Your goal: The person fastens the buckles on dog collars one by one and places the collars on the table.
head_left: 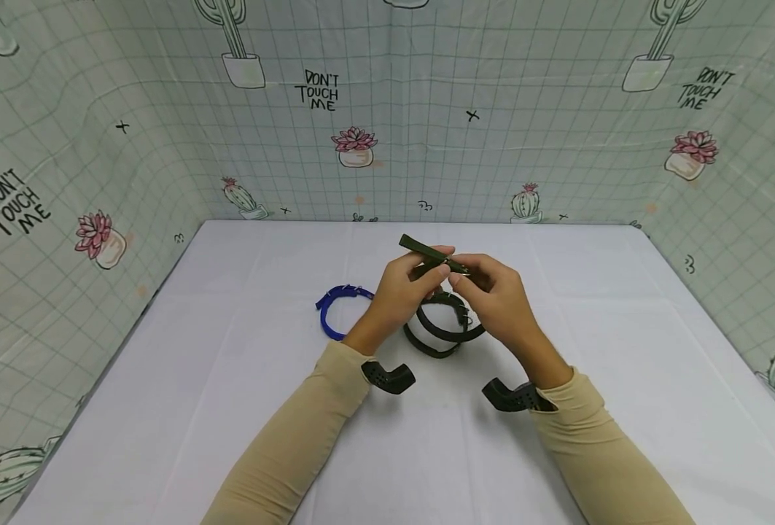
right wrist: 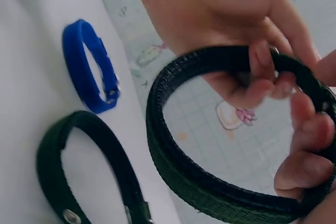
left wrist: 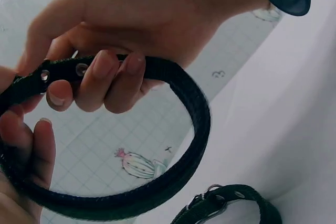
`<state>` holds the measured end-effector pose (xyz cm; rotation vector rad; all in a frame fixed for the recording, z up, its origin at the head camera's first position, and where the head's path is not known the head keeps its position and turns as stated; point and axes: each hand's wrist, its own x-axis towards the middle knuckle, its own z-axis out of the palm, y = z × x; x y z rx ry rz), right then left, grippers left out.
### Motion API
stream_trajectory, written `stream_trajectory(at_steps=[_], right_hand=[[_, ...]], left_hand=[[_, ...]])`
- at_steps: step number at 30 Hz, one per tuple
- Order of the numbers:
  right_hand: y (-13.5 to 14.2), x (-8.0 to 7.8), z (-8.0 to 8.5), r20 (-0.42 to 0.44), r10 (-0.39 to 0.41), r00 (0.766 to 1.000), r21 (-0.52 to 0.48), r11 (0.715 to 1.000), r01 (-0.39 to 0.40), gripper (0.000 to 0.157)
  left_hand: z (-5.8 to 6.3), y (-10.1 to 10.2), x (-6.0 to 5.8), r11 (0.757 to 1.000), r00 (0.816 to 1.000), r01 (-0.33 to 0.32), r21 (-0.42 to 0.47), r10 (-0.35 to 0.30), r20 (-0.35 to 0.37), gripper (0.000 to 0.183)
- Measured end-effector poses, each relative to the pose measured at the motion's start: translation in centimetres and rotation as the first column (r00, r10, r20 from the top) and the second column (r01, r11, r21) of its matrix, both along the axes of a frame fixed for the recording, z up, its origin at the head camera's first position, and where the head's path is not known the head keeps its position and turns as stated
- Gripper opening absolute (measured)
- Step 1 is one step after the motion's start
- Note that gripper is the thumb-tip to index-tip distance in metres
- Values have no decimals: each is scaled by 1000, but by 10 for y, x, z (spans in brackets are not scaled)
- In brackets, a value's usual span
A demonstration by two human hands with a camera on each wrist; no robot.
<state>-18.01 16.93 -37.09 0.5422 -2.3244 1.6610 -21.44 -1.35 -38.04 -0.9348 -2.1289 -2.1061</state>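
Note:
A dark green pet collar [head_left: 423,248] is held up over the table by both hands, closed into a loop that hangs below them. My left hand [head_left: 400,286] grips the strap from the left, its thumb near the overlap. From the right, my right hand [head_left: 501,299] pinches the same strap close to the left fingertips. Metal eyelets [left wrist: 81,70] show on the strap beside curled right fingers [left wrist: 102,66]. Behind the hands, a second green collar [right wrist: 50,166] lies on the table. A blue collar [head_left: 324,321] lies left of it, partly hidden by the left hand.
A white cloth covers the table [head_left: 243,408]. Patterned curtains [head_left: 413,168] with cactus drawings stand along the back and both sides. Black devices [head_left: 388,378] are worn at both wrists.

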Motion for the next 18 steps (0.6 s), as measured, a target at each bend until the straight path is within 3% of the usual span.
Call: stream_trajectory(at_steps=[3,8,13,18], right_hand=[[-4,0,-2,32,0,999,-67,998,2,30],[-6,0,-5,31,-39,999,-73,996,42,28],[-9,1,-5,9,-69,998,-66,995,69,26],[-11,2,-5,4,-58,998,-100,993,58,26]], left_hand=[[-1,1,1,999,999,49,22,-49,14,40],[0,4,3,994,995,83,74,-87,56,47],[0,7,4,996,997,47,79,-53,64,42],[-1,10,6,988,998,-4,157,-7,67,42]])
